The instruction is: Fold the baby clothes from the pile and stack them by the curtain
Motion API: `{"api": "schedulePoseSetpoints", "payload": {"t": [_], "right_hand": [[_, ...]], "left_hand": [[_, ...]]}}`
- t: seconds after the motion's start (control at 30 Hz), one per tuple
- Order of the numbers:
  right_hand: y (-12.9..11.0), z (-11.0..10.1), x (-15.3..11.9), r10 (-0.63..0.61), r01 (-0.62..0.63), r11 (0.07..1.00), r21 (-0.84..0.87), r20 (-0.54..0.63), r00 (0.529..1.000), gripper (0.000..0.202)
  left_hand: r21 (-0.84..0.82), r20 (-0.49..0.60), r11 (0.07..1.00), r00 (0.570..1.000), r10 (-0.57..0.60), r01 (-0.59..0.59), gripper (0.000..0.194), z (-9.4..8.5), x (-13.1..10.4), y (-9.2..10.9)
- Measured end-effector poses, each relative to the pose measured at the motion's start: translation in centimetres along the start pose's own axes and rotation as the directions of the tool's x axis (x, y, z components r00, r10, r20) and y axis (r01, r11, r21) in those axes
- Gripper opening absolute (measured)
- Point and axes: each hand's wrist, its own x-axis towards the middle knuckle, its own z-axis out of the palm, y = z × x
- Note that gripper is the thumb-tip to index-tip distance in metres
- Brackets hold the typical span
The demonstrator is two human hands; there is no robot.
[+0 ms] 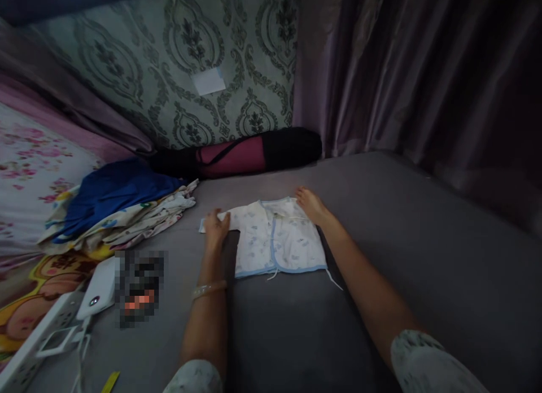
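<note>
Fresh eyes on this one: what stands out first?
First, the small white blue-trimmed garment spread on the grey sheet, left hand at one sleeve, right hand at the opposite side. Next, the blue cloth heaped on the left, and the long black-and-pink bundle by the patterned wall.

From my remote seat I see a wallpapered wall (237,48) ahead, grey-green with dark damask medallions; a pale rectangular sheet (209,82) shows on it, slightly tilted; to the right I note a long purplish curtain (364,71) in deep vertical folds, darkening toward the edge; at left, a mauve drape (68,82) above white fabric with pink flowers (29,150); below, a broad, flat grey-covered surface (423,240); light dim, corners shadowed.
</note>
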Motion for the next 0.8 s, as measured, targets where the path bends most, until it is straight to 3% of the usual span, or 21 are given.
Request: {"api": "schedulePoseSetpoints", "payload": {"t": [0.1, 0.17, 0.23, 0.33, 0.43, 0.53, 0.7, 0.8], "right_hand": [[0.0, -2.0, 0.5, -0.106, 0.091, 0.985, -0.147, -0.094, 0.99, 0.049], [0.3, -2.5, 0.4, -0.234, 0.181, 0.908, -0.378, -0.1, 0.967, 0.049], [0.8, -2.1, -0.1, -0.348, 0.292, 0.725, -0.624, 0.034, 0.937, 0.045], [1.5, -0.6, -1.3, -0.39, 0.44, 0.433, -0.787, 0.276, 0.878, 0.038], [1.8, 0.0, -1.7, -0.396, 0.413, 0.253, -0.875, 0.296, 0.869, 0.036], [2.0, -0.8, -1.1, -0.389, 0.343, 0.209, -0.916, 0.244, 0.888, 0.039], [2.3, -2.0, -0.4, -0.46, 0.168, 0.262, -0.95, 0.03, 0.887, 0.04], [2.6, -0.8, -1.3, -0.413, 0.237, 0.259, -0.936, 0.114, 0.904, 0.041]], "left_hand": [[0.082, -0.194, 0.973, 0.962, -0.194, 0.213, 0.043, -0.8, 0.3, -2.4], [0.087, -0.226, 0.945, 0.93, -0.29, 0.316, 0.045, -0.9, 0.2, -3.2], [0.112, -0.211, 0.913, 0.907, -0.364, 0.393, 0.048, -0.8, 0.1, -3.5], [0.167, -0.206, 0.877, 0.886, -0.415, 0.45, 0.052, -0.5, 0.1, -3.4], [0.198, -0.187, 0.886, 0.904, -0.385, 0.418, 0.049, -0.4, 0.3, -3.5], [0.201, -0.151, 0.902, 0.922, -0.357, 0.383, 0.043, -0.3, 0.5, -3.8], [0.18, -0.089, 0.904, 0.921, -0.378, 0.389, 0.039, 0.0, 0.9, -4.2], [0.118, -0.094, 0.904, 0.91, -0.403, 0.412, 0.034, 0.2, 1.3, -4.9]]}}
